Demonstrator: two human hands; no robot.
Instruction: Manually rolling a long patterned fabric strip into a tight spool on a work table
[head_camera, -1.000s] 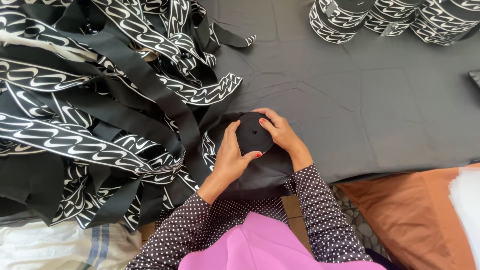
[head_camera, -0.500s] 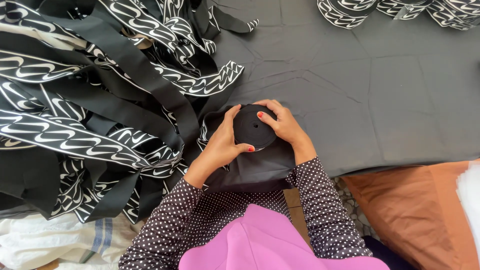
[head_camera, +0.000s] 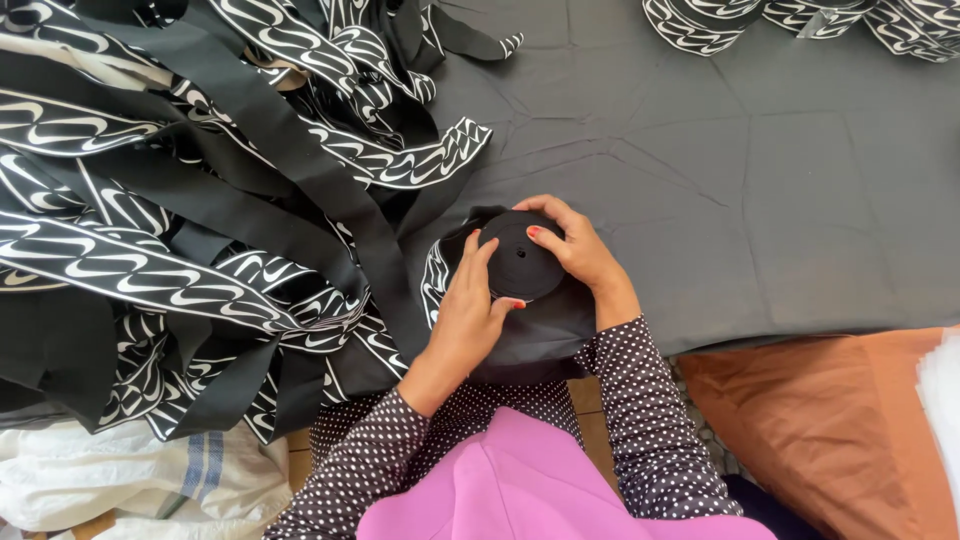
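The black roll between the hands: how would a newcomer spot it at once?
Start at the dark grey cloth over the table, then drop to its near edge. There the left hand and right hand cup a small black roll, plain-faced, unlike the patterned rolls far away.

Single head-worn camera looking steeply down from above, close over person's own arms. Facing forward across dark cloth-covered table (head_camera: 780, 200); near table edge running along lower part, person's lap filling bottom centre. Heap of patterned black straps (head_camera: 200, 230) occupying left half. No second view sharing scene.
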